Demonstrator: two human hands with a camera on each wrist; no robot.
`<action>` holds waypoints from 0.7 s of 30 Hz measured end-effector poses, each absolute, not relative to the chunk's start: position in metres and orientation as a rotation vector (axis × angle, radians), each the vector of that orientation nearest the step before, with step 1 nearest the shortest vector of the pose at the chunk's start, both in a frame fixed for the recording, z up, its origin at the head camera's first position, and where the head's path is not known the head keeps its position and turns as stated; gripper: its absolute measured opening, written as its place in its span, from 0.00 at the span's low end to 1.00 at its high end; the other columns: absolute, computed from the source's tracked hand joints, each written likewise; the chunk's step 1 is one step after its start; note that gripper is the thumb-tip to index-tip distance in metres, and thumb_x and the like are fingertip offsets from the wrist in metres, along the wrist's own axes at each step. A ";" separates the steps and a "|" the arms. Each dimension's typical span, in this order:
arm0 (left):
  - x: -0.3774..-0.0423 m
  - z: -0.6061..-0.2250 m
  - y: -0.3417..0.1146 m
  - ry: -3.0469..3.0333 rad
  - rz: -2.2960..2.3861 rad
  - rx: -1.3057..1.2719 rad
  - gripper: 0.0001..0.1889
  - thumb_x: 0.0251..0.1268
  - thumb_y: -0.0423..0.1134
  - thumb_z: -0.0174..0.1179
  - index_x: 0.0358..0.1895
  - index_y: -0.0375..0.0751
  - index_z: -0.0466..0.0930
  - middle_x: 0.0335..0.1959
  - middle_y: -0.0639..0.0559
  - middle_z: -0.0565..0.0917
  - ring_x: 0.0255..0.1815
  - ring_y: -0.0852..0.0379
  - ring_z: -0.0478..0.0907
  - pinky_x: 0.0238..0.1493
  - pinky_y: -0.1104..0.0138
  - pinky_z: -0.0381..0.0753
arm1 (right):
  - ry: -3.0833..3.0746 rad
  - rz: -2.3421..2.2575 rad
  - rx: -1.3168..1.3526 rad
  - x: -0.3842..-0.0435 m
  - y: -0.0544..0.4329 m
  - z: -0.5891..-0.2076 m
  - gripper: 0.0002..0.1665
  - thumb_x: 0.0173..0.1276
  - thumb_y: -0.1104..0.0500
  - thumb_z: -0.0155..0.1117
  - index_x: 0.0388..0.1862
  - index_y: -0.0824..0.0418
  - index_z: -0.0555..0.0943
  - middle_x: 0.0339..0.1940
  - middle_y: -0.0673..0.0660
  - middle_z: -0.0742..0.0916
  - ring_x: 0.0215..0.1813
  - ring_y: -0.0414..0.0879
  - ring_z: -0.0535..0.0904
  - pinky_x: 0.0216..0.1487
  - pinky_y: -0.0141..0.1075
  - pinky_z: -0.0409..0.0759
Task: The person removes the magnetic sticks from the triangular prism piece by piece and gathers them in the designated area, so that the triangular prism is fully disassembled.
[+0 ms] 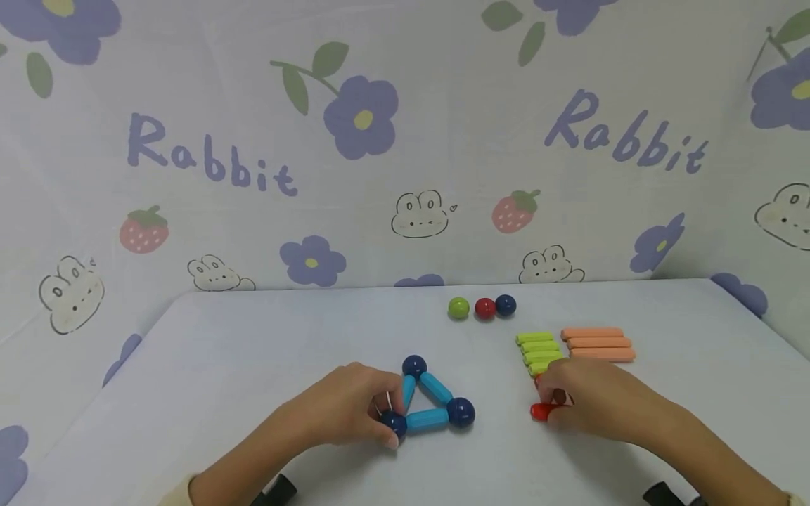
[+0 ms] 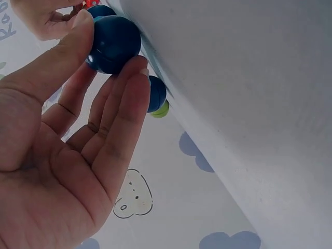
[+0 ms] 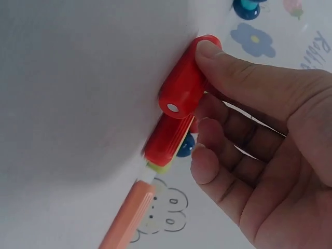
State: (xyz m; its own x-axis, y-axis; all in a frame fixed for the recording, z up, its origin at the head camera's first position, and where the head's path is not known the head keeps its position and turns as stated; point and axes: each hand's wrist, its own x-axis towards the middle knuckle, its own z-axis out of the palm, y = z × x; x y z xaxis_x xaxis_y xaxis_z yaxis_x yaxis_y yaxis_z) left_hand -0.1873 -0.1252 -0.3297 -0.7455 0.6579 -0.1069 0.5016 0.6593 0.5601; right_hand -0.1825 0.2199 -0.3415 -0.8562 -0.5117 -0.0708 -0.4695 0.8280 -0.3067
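Pinching a dark blue ball (image 2: 115,44) — near left corner of a blue-stick triangle (image 1: 427,419) — between thumb and fingers of the half-curled left hand (image 1: 348,405). Gripping a red stick (image 3: 181,80) in the nearly closed right hand (image 1: 591,395), apparently between thumb and forefinger, near green sticks (image 1: 538,347).

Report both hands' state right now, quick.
Left hand: closed, pinching a dark blue ball at one corner of the triangle.
Right hand: closed, thumb and finger on the nearer red rod.
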 end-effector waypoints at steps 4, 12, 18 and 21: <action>-0.187 -0.330 -0.126 2.592 0.692 0.956 0.16 0.48 0.41 0.80 0.32 0.53 0.79 0.28 0.65 0.81 0.30 0.66 0.77 0.37 0.70 0.78 | 2.906 -0.409 -0.757 -0.185 0.225 -0.343 0.14 0.54 0.61 0.81 0.28 0.46 0.83 0.26 0.39 0.77 0.30 0.36 0.71 0.30 0.31 0.73; -0.185 -0.330 -0.125 2.628 0.636 0.966 0.17 0.47 0.43 0.80 0.32 0.54 0.77 0.27 0.65 0.80 0.28 0.66 0.75 0.34 0.70 0.77 | 2.941 -0.368 -0.739 -0.192 0.230 -0.343 0.15 0.51 0.64 0.81 0.26 0.48 0.82 0.24 0.40 0.77 0.32 0.38 0.72 0.32 0.32 0.75; -0.183 -0.331 -0.123 2.674 0.585 0.975 0.18 0.46 0.45 0.81 0.31 0.54 0.76 0.26 0.66 0.79 0.28 0.65 0.73 0.35 0.70 0.75 | 2.986 -0.386 -0.775 -0.195 0.234 -0.345 0.19 0.50 0.65 0.82 0.24 0.47 0.79 0.24 0.41 0.75 0.30 0.38 0.70 0.29 0.31 0.72; -0.182 -0.331 -0.122 2.686 0.567 0.987 0.19 0.45 0.46 0.81 0.31 0.54 0.76 0.26 0.66 0.79 0.28 0.65 0.73 0.34 0.69 0.75 | 3.007 -0.369 -0.794 -0.195 0.235 -0.346 0.20 0.51 0.64 0.82 0.24 0.47 0.77 0.22 0.41 0.74 0.29 0.38 0.69 0.27 0.31 0.69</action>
